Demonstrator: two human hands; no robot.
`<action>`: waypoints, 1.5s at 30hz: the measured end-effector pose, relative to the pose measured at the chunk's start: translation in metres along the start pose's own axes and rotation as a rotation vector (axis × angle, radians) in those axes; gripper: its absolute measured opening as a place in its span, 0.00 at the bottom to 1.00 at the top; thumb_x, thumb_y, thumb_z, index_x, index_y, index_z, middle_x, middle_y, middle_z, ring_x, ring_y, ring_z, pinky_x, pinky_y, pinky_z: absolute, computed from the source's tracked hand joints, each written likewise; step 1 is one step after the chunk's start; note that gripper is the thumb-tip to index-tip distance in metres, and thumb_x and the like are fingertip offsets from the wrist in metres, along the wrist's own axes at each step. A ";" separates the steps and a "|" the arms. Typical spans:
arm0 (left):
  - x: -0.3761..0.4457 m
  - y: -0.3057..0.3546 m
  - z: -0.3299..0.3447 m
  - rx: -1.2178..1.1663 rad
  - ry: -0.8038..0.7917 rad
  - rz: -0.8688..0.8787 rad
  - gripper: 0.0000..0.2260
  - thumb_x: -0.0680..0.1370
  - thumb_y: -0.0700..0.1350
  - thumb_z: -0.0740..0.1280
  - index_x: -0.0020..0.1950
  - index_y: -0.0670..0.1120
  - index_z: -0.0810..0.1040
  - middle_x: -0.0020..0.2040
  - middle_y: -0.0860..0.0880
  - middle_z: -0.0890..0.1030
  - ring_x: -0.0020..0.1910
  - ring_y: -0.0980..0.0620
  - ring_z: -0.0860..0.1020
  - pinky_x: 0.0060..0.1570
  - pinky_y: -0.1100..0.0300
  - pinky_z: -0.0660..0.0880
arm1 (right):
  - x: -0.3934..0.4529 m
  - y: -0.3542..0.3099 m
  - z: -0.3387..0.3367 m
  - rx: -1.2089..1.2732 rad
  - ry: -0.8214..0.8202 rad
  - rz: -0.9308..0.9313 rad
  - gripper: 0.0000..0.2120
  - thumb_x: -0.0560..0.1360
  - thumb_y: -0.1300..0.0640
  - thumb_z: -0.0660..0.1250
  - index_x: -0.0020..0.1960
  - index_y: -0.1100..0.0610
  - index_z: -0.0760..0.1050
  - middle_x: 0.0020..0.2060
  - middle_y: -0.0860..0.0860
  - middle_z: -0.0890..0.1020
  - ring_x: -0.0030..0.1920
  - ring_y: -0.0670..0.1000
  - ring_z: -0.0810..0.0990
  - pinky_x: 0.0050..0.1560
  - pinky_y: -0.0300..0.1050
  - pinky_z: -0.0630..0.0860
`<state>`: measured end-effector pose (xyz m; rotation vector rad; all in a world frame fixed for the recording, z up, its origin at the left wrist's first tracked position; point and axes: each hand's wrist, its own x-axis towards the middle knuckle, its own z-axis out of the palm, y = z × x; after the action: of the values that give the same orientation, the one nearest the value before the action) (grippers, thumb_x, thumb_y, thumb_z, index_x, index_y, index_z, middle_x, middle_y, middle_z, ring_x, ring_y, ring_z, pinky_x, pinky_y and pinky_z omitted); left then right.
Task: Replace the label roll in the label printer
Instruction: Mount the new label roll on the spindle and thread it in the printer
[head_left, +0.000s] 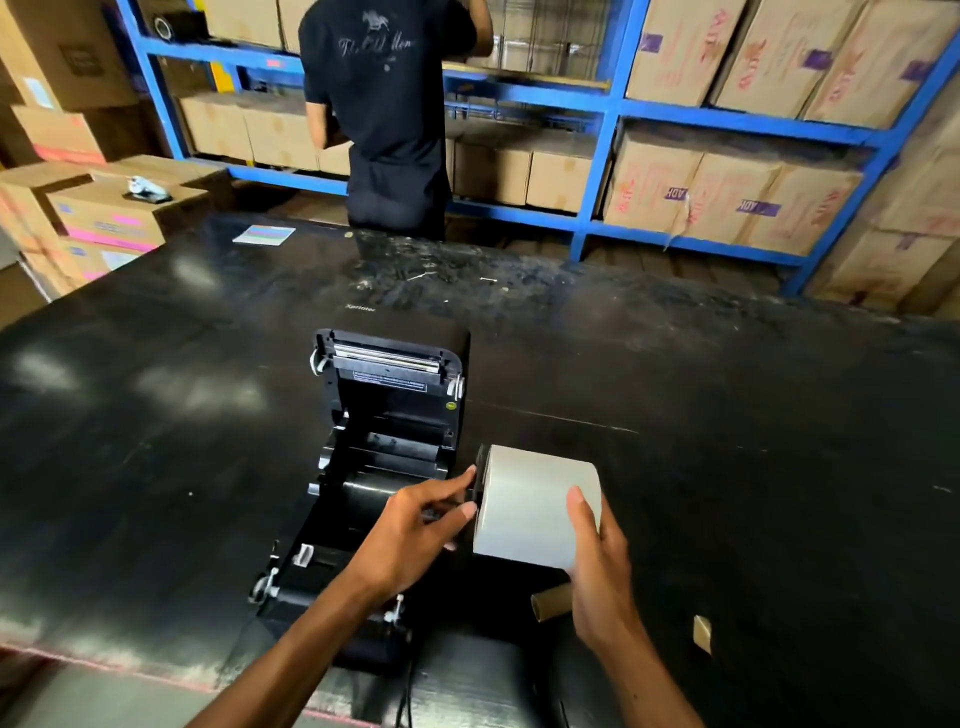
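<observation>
The label printer (387, 467) sits open on the black desk (727, 415), its lid tipped back toward twelve o'clock and its roll bay bare. At three o'clock from the bay, just beside the printer's right edge, the new label roll (537, 504) is held on its side, full and white. The right hand (602, 577) cups the roll's near end, fingers wrapped over the paper and thumb on top. The left hand (415, 525) pinches the black spindle holder (480, 483) at the roll's left face, fingertips pressed together on it.

The step in hand looks like seating the holder into the roll's core before the roll goes into the bay. To do it well, keep the roll steady with the right hand and push the holder straight along the core's axis until its flange lies flush against the paper. Mind which way the paper unwinds, so the labels feed toward the slot. A skewed holder would likely jam in the bay's side guides.

An empty cardboard core (550, 600) lies on the desk at five o'clock from the printer, partly behind the right wrist.

On the desk behind the lid, small pale lettering reads roughly "Xprinter" (360, 308). A white warning strip (389, 381) inside the lid is too small to read.
</observation>
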<state>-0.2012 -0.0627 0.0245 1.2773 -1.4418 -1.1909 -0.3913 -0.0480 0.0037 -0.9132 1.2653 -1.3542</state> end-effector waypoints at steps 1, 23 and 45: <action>0.001 0.001 -0.006 -0.013 -0.020 -0.004 0.17 0.76 0.37 0.68 0.64 0.45 0.77 0.45 0.49 0.79 0.39 0.58 0.77 0.36 0.63 0.79 | -0.003 0.000 0.005 0.004 0.015 -0.002 0.18 0.76 0.44 0.61 0.64 0.45 0.73 0.54 0.46 0.84 0.51 0.47 0.84 0.47 0.41 0.81; -0.010 0.010 -0.119 -0.346 0.007 -0.233 0.10 0.75 0.46 0.69 0.52 0.41 0.84 0.43 0.47 0.88 0.43 0.52 0.85 0.36 0.66 0.80 | -0.022 0.017 0.151 -0.024 0.119 -0.120 0.23 0.76 0.55 0.65 0.70 0.50 0.67 0.61 0.52 0.79 0.57 0.50 0.81 0.51 0.43 0.81; 0.005 -0.035 -0.146 -0.001 0.055 -0.245 0.12 0.77 0.41 0.67 0.57 0.53 0.82 0.43 0.45 0.87 0.47 0.49 0.84 0.54 0.55 0.79 | 0.008 0.046 0.154 -0.699 -0.166 0.103 0.31 0.74 0.36 0.58 0.72 0.32 0.46 0.77 0.47 0.37 0.75 0.49 0.33 0.75 0.60 0.36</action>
<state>-0.0529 -0.0853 0.0176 1.5067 -1.2707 -1.3040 -0.2361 -0.0837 -0.0177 -1.3768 1.6582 -0.7263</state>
